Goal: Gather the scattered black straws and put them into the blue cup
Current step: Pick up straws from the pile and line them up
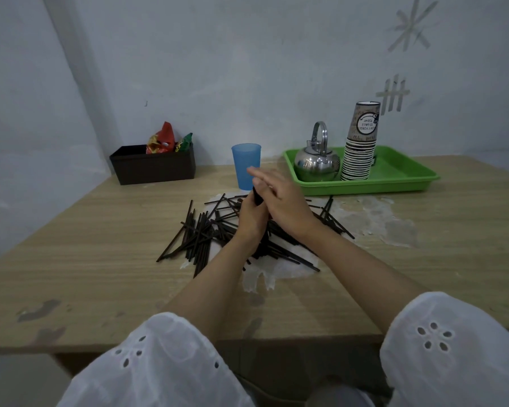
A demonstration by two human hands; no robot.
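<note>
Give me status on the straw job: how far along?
Early. Done: nothing visible; no straws stick up out of the translucent blue plastic cup. In hand: the left hand grips a small bundle of thin black straws, and the open right hand presses against it. Left: most of the scattered black straw pile still lies on the wooden table.
</note>
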